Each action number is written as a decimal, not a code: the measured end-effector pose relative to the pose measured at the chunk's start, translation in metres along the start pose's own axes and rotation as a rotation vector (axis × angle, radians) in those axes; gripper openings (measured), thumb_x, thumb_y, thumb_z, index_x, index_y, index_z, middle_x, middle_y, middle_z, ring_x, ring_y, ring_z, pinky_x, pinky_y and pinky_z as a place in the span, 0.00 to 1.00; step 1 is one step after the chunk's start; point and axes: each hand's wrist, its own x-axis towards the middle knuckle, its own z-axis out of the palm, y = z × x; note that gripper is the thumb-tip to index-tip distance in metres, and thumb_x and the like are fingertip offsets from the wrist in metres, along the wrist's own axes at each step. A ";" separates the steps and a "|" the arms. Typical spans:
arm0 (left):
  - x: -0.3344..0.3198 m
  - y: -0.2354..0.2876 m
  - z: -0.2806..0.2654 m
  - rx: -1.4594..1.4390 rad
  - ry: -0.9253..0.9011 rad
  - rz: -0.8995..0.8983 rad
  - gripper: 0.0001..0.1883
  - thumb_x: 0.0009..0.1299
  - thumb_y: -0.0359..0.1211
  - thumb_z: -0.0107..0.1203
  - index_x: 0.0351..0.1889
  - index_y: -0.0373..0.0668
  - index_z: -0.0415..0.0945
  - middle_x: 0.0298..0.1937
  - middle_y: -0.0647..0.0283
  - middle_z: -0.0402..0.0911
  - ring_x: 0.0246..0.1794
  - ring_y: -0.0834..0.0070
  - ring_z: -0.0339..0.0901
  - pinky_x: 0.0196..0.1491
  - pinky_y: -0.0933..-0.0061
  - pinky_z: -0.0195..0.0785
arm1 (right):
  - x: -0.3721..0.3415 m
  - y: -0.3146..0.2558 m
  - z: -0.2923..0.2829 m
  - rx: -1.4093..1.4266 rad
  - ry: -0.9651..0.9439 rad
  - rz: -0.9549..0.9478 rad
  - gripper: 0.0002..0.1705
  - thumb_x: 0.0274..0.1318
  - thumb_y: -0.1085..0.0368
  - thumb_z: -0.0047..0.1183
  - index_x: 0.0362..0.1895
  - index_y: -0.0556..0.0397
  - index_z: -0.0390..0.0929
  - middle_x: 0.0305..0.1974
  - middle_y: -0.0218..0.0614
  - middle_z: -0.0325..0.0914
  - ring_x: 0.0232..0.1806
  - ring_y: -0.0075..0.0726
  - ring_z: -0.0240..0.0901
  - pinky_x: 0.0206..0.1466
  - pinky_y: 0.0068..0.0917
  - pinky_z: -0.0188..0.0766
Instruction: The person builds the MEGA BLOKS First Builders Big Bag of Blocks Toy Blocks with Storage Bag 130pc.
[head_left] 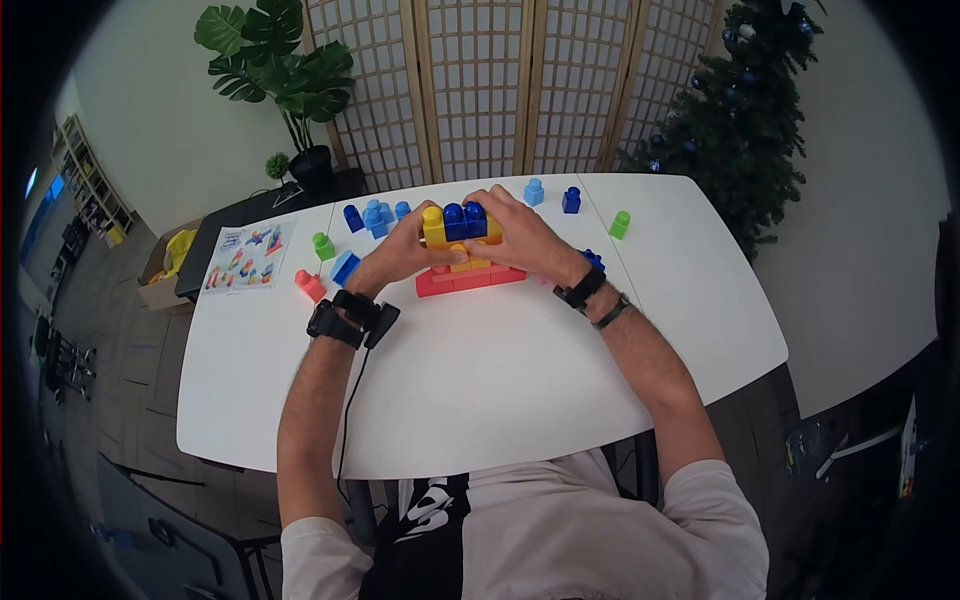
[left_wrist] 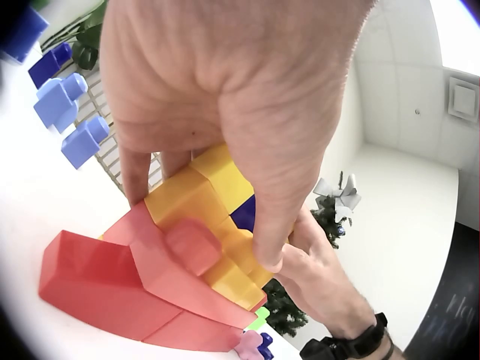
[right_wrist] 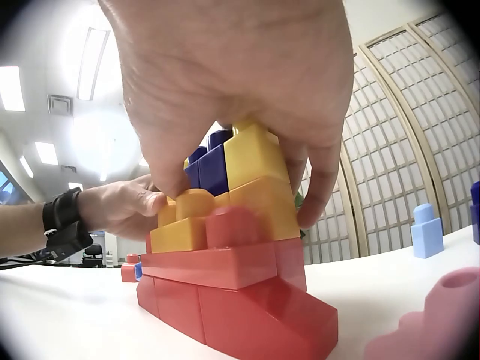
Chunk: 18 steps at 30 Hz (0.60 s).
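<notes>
A stacked toy-block build stands in the middle of the white table point(head_left: 470, 400). Its base is a layer of red blocks point(head_left: 470, 283), sloped at the ends in the right wrist view. Yellow-orange blocks point(right_wrist: 262, 202) sit over the red, and dark blue blocks point(head_left: 465, 222) lie between yellow ones on top. My left hand point(head_left: 395, 255) grips the left side of the upper layers, fingers behind and thumb in front. From the right, my right hand point(head_left: 525, 240) grips the same layers, its thumb close to the left one. The fingertips behind are partly hidden.
Loose blocks lie around: a light blue cluster point(head_left: 377, 217), a green block point(head_left: 323, 246) and a red block point(head_left: 310, 285) at left; a dark blue block point(head_left: 571, 200) and another green block point(head_left: 620, 225) at right. A pink block point(right_wrist: 431, 322) is near the base. A printed sheet point(head_left: 247, 257) lies left.
</notes>
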 end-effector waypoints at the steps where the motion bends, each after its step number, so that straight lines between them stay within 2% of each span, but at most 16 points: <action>1: 0.000 0.000 -0.001 0.009 -0.015 -0.037 0.27 0.67 0.31 0.80 0.55 0.44 0.71 0.46 0.64 0.83 0.42 0.76 0.85 0.51 0.71 0.83 | 0.000 -0.002 -0.003 0.002 -0.043 0.008 0.38 0.57 0.51 0.75 0.66 0.50 0.73 0.51 0.43 0.73 0.52 0.51 0.84 0.56 0.42 0.83; 2: -0.001 0.001 -0.002 0.008 -0.014 -0.036 0.27 0.67 0.31 0.80 0.55 0.44 0.71 0.46 0.64 0.83 0.42 0.76 0.85 0.51 0.71 0.83 | 0.000 -0.003 -0.005 0.004 -0.086 0.017 0.39 0.58 0.51 0.76 0.68 0.51 0.72 0.52 0.43 0.72 0.55 0.49 0.82 0.58 0.41 0.82; 3: -0.002 0.001 -0.003 0.049 -0.014 -0.003 0.30 0.64 0.29 0.81 0.56 0.45 0.70 0.50 0.63 0.82 0.49 0.74 0.85 0.59 0.67 0.82 | 0.000 -0.002 -0.005 0.003 -0.086 0.016 0.39 0.58 0.51 0.76 0.68 0.51 0.72 0.52 0.43 0.72 0.55 0.49 0.82 0.58 0.41 0.82; 4: -0.003 0.002 -0.003 0.090 -0.015 0.030 0.33 0.61 0.28 0.82 0.57 0.45 0.70 0.54 0.63 0.81 0.56 0.71 0.84 0.67 0.63 0.80 | 0.000 -0.001 -0.005 0.003 -0.067 -0.017 0.42 0.53 0.50 0.78 0.67 0.50 0.72 0.52 0.44 0.72 0.53 0.51 0.83 0.56 0.42 0.83; 5: -0.003 0.003 -0.003 0.090 -0.015 0.030 0.33 0.61 0.28 0.82 0.57 0.45 0.70 0.54 0.63 0.81 0.56 0.71 0.84 0.67 0.63 0.80 | -0.001 0.000 -0.005 0.004 -0.049 -0.050 0.44 0.49 0.49 0.80 0.66 0.48 0.72 0.51 0.44 0.72 0.51 0.54 0.85 0.54 0.43 0.84; 7: -0.003 0.003 -0.004 0.034 -0.042 -0.058 0.37 0.56 0.26 0.83 0.59 0.47 0.69 0.59 0.64 0.78 0.66 0.68 0.79 0.78 0.56 0.71 | -0.001 -0.001 -0.007 0.008 -0.065 -0.041 0.46 0.47 0.49 0.80 0.67 0.48 0.71 0.51 0.44 0.72 0.52 0.54 0.85 0.54 0.43 0.84; 8: -0.003 0.002 -0.003 0.033 -0.042 -0.058 0.37 0.56 0.26 0.83 0.59 0.47 0.69 0.59 0.64 0.78 0.66 0.68 0.79 0.78 0.56 0.71 | -0.002 -0.003 -0.009 0.013 -0.083 -0.032 0.47 0.45 0.50 0.81 0.68 0.48 0.71 0.51 0.44 0.72 0.52 0.53 0.84 0.55 0.43 0.84; 10: -0.003 0.002 -0.003 0.039 -0.009 -0.007 0.37 0.56 0.29 0.85 0.59 0.47 0.71 0.53 0.61 0.82 0.58 0.65 0.83 0.67 0.65 0.74 | -0.002 -0.003 -0.010 0.012 -0.095 -0.027 0.48 0.44 0.51 0.81 0.68 0.48 0.71 0.52 0.44 0.72 0.53 0.53 0.84 0.55 0.43 0.84; 15: -0.003 0.003 -0.002 0.039 -0.008 -0.017 0.38 0.56 0.29 0.86 0.59 0.47 0.70 0.53 0.60 0.82 0.59 0.65 0.83 0.68 0.65 0.75 | -0.001 0.000 -0.011 0.015 -0.111 -0.035 0.50 0.42 0.53 0.82 0.69 0.48 0.70 0.52 0.44 0.71 0.54 0.54 0.83 0.57 0.43 0.83; 17: -0.003 0.003 -0.002 0.031 -0.008 -0.025 0.38 0.56 0.29 0.86 0.59 0.47 0.70 0.53 0.60 0.82 0.59 0.65 0.83 0.68 0.65 0.75 | -0.001 -0.003 -0.014 0.003 -0.184 0.016 0.53 0.44 0.53 0.83 0.72 0.49 0.67 0.56 0.42 0.69 0.61 0.49 0.78 0.62 0.40 0.80; 18: -0.003 0.003 -0.002 0.040 -0.007 -0.030 0.38 0.55 0.29 0.86 0.59 0.47 0.70 0.53 0.60 0.82 0.60 0.65 0.83 0.68 0.64 0.75 | -0.001 -0.004 -0.014 0.003 -0.184 0.016 0.53 0.44 0.53 0.83 0.72 0.49 0.67 0.56 0.42 0.69 0.61 0.49 0.78 0.62 0.40 0.80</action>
